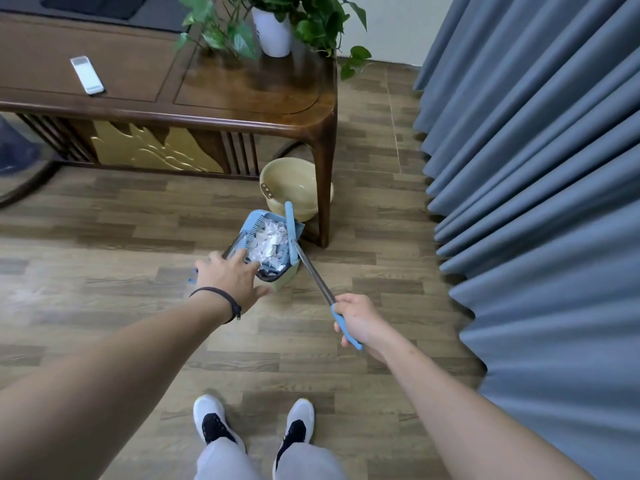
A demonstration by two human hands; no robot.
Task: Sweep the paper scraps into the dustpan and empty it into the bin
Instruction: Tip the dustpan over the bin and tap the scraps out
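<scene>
A light blue dustpan (pixel 254 226) full of white paper scraps (pixel 270 241) is tipped over a small pale green bin (pixel 281 285) with a dark liner, on the wood floor by the table leg. My right hand (pixel 358 318) is closed around the blue grip of the dustpan's long metal handle (pixel 313 272). My left hand (pixel 230 276) reaches in with its fingers spread, fingertips at the dustpan's left side and the bin's rim. It hides part of the bin. Small blue bits show just left of that hand; I cannot tell what they are.
A dark wooden table (pixel 207 109) stands behind, with a white remote (pixel 87 75) and a potted plant (pixel 273 29) on it. A cream basin (pixel 294 188) sits under its corner. Grey-blue curtains (pixel 536 168) hang on the right. My shoes (pixel 254 424) are below.
</scene>
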